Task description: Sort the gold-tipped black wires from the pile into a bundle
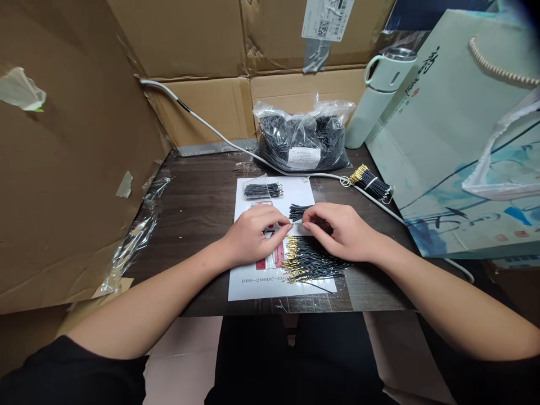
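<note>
My left hand (259, 233) and my right hand (342, 230) are close together over a printed white sheet (242, 284), each in a fingertip pinch. A thin dark wire (297, 224) seems to span the small gap between them; its ends are hidden by the fingers. Just below lies a fanned pile of black wires (316, 260) with gold terminals, pointing left. Behind the right fingertips is a small group of short black pieces (297, 212), partly covered by that hand. A clear plastic tray (264, 194) of similar black pieces sits farther back on the sheet.
A plastic bag full of black pieces (304, 138) stands against the cardboard wall (211, 112). A white cable (219, 134) crosses the dark table (198, 197). On the right are a tied wire bundle (372, 184), a pale green bottle (373, 101) and a large paper bag (459, 140).
</note>
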`<state>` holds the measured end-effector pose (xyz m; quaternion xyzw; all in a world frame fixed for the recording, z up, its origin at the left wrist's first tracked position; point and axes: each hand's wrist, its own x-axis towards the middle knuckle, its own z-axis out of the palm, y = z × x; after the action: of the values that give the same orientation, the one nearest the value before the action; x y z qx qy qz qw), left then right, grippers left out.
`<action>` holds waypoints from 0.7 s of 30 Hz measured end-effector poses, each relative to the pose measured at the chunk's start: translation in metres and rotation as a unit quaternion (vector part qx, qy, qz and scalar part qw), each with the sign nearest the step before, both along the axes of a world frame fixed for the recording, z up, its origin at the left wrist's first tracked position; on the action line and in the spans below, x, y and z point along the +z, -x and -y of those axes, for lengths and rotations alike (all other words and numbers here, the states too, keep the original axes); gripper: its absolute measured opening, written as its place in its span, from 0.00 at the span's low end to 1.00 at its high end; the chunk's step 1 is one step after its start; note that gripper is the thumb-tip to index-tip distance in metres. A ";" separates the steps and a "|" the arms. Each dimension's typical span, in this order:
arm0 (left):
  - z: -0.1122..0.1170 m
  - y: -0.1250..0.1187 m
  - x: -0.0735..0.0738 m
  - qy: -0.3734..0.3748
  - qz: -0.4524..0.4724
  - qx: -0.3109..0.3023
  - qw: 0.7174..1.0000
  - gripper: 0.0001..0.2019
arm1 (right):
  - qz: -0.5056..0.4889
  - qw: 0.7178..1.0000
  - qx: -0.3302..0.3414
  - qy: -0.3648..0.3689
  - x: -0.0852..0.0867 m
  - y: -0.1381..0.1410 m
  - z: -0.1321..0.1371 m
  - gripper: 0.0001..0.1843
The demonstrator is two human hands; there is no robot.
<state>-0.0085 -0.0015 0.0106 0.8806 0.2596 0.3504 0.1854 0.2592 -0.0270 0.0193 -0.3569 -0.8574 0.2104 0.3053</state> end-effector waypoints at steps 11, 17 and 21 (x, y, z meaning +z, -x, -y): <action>-0.026 0.026 0.021 0.007 -0.204 0.066 0.977 0.06 | 0.012 1.000 -0.005 -0.004 0.000 -0.002 0.000 0.01; -0.028 0.029 0.041 0.081 -0.249 0.048 0.964 0.05 | 0.020 1.000 -0.007 -0.008 0.000 -0.002 0.002 0.02; -0.028 0.038 0.059 0.243 -0.301 -0.039 0.921 0.06 | 0.024 1.000 -0.007 -0.008 0.000 -0.001 0.002 0.03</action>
<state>-0.0463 0.0268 0.0695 0.8818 0.3458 -0.0131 0.3204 0.2600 -0.0294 0.0195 -0.3655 -0.8636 0.1928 0.2889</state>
